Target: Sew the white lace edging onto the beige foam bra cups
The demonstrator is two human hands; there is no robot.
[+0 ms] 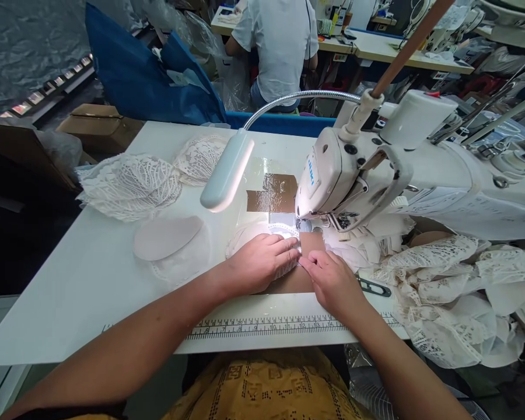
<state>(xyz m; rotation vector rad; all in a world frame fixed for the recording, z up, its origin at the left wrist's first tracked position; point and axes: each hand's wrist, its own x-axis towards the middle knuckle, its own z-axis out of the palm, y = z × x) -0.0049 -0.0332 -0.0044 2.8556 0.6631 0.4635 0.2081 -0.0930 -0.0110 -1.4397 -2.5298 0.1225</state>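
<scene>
Beneath the head of a white sewing machine [328,175] lies a pale lace-edged cup piece [245,236]. My left hand [262,259] rests flat on this piece, fingers stretched toward the needle area. Just right of it, my right hand [330,280] has its thumb and forefinger pressed together at the edge of the piece; what is between them is too small to make out. Brown tape [311,242] covers the machine bed beside the fingertips. A lit lamp [228,169] hangs above and left of the hands.
White lace pieces [133,184] and a beige oval pad [168,238] lie on the left of the table. More lace pieces [455,291] are heaped at the right. Small snips [374,287] sit near my right wrist. A person in a white shirt [277,46] sits beyond.
</scene>
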